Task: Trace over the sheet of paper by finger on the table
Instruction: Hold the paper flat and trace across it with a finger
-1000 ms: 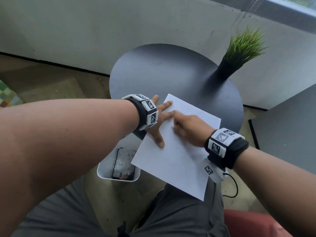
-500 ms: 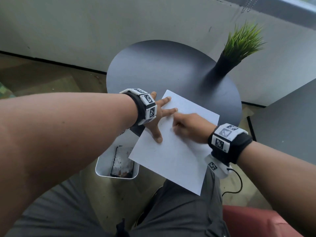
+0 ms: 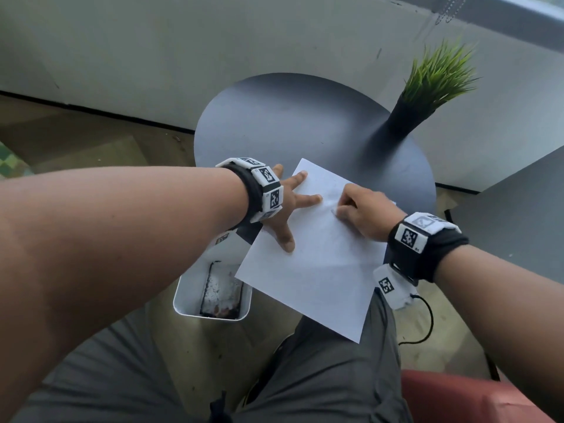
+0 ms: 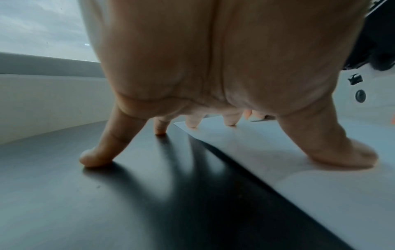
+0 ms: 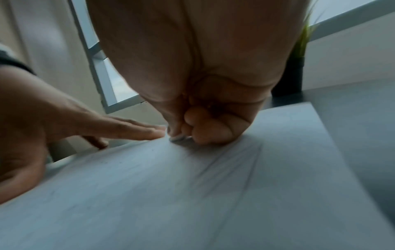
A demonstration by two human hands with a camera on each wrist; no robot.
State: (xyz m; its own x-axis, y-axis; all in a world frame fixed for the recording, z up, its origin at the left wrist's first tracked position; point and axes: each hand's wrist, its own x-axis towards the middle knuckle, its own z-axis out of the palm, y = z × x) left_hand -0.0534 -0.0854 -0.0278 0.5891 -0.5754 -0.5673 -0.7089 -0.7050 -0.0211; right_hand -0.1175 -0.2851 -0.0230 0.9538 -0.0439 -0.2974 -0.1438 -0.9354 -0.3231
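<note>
A white sheet of paper (image 3: 320, 270) lies on the round dark table (image 3: 290, 123), its near corner hanging over the edge. My left hand (image 3: 287, 209) is spread flat at the sheet's left edge. Its thumb and two fingers press the paper (image 4: 299, 169), and the other two rest on the table (image 4: 107, 203). My right hand (image 3: 363, 212) is curled with knuckles up near the sheet's far part. In the right wrist view the tucked fingers (image 5: 203, 132) touch the paper (image 5: 192, 186), which wrinkles slightly, close to the left hand (image 5: 64, 121).
A green plant (image 3: 433, 77) in a dark pot (image 3: 399, 120) stands at the table's far right. A white bin (image 3: 213, 294) sits on the floor below the table's near-left edge. A second grey surface (image 3: 518, 209) is at the right, a red seat (image 3: 457, 398) below.
My right hand has slid a little to the right on the paper, opening a small gap from the left fingertips. The left hand stays pressed in place.
</note>
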